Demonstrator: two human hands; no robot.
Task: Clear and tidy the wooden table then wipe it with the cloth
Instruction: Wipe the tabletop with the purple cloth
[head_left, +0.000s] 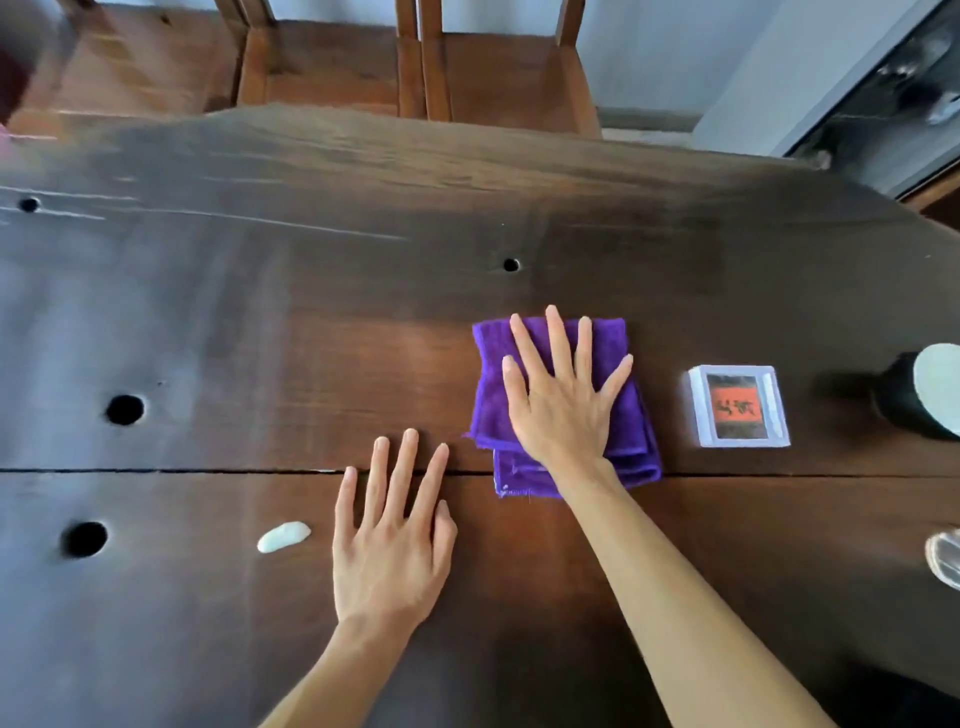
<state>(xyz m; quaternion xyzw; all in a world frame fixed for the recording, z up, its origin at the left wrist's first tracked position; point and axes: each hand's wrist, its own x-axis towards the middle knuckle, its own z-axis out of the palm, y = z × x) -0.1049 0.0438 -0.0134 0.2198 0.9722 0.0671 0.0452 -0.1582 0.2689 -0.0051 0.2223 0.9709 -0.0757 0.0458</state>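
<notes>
2 hands (387, 545), 1 cloth (491, 410), 1 box (737, 406), 1 white blob (283, 537), 2 chairs (322, 62).

Table (260, 322): dark wood, semi-gloss, cracked. Cloth (488, 405): purple fuzzy microfibre. Box (737, 405): clear glossy plastic.

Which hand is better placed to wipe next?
Right. The right hand already lies flat on the folded purple cloth. The left hand rests bare on the dark wooden table, beside the cloth, not touching it.
</notes>
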